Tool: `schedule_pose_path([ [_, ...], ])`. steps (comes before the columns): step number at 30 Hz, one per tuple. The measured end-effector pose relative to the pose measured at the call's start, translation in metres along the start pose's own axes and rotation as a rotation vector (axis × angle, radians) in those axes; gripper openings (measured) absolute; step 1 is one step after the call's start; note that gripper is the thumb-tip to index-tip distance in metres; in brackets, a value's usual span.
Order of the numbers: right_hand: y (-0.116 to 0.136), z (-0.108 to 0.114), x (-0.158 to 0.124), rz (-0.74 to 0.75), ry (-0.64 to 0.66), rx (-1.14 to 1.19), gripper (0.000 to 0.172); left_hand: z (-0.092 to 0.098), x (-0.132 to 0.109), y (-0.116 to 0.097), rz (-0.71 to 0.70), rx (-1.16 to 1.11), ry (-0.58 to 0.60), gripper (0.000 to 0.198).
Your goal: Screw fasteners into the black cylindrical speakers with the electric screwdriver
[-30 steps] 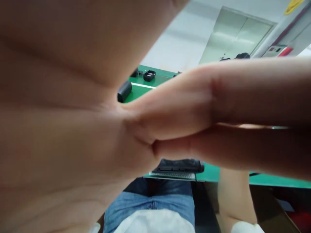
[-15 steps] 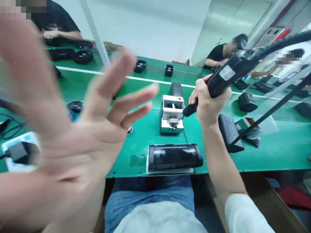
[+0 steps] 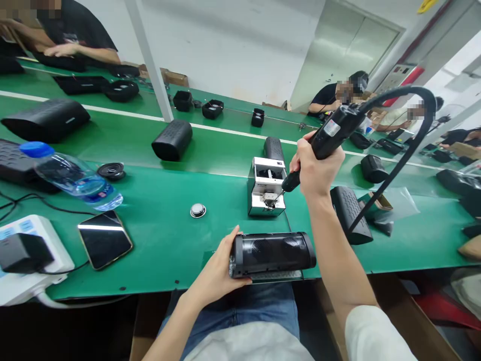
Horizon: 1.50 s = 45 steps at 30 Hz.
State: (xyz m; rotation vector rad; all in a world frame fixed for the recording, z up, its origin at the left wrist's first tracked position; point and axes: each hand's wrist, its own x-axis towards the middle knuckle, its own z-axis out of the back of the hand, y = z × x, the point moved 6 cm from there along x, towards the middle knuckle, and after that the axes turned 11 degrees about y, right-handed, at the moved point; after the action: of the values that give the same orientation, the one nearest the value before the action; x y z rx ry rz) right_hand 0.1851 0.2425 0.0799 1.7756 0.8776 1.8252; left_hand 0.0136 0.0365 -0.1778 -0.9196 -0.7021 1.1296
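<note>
My left hand (image 3: pixel 217 271) is wrapped round the left end of a black speaker housing (image 3: pixel 274 253), thumb on top and fingers beneath. The housing lies lengthwise on a light pad (image 3: pixel 278 275) at the table's near edge. In my right hand (image 3: pixel 319 168) is a black electric screwdriver (image 3: pixel 332 131), tilted down to the left, with a cable running from its upper end. Its bit reaches the front of a small silver-and-green screw feeder (image 3: pixel 267 186); whether a screw sits on the tip is too small to see.
A black speaker (image 3: pixel 349 215) stands right of my forearm. On the left are a water bottle (image 3: pixel 77 178), a phone (image 3: pixel 105 239) and a power strip (image 3: pixel 56 245). A small round metal part (image 3: pixel 197 210) lies mid-table. Co-workers sit across the green table (image 3: pixel 158 200).
My left hand, raised open before the camera, has come down to the right and taken hold of the speaker housing. The screwdriver's bit stays at the screw feeder.
</note>
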Motion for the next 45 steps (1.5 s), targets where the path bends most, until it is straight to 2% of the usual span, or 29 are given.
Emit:
schedule_pose_path([
  [3, 0.001, -0.003, -0.001, -0.021, 0.075, 0.019, 0.027, 0.001, 0.002, 0.001, -0.016, -0.005, -0.008, 0.144],
  [9, -0.004, -0.014, 0.003, -0.151, 0.391, 0.084, 0.039, 0.001, -0.001, 0.002, -0.042, -0.016, 0.007, 0.147],
  [11, -0.007, -0.014, 0.006, -0.159, 0.366, 0.083, 0.040, 0.001, -0.001, 0.001, -0.052, -0.021, 0.010, 0.148],
  [17, -0.003, -0.009, 0.001, -0.083, 0.029, 0.032, 0.024, 0.000, 0.000, 0.005, -0.044, -0.031, 0.006, 0.150],
  [21, 0.004, -0.005, -0.009, -0.073, -0.034, 0.051, 0.020, -0.001, 0.000, 0.005, -0.043, -0.044, 0.004, 0.151],
  [26, 0.011, 0.000, -0.012, -0.113, 0.010, 0.109, 0.020, 0.001, 0.000, 0.002, -0.064, -0.034, -0.002, 0.150],
  [29, 0.028, -0.002, -0.019, -0.128, 0.047, 0.155, 0.020, 0.001, 0.000, 0.002, -0.080, -0.029, 0.000, 0.147],
  [33, 0.058, -0.018, -0.032, -0.119, 0.109, 0.268, 0.019, 0.000, 0.001, 0.004, -0.085, -0.032, 0.003, 0.149],
  [36, 0.071, -0.037, -0.041, -0.125, 0.174, 0.332, 0.017, -0.001, 0.001, 0.005, -0.089, -0.043, 0.000, 0.152],
  [40, 0.073, -0.058, -0.047, -0.136, 0.239, 0.364, 0.016, -0.003, 0.001, 0.006, -0.103, -0.042, -0.008, 0.153],
  [45, 0.066, -0.068, -0.054, -0.205, 0.254, 0.324, 0.023, -0.003, 0.001, 0.006, -0.101, -0.043, -0.010, 0.155],
])
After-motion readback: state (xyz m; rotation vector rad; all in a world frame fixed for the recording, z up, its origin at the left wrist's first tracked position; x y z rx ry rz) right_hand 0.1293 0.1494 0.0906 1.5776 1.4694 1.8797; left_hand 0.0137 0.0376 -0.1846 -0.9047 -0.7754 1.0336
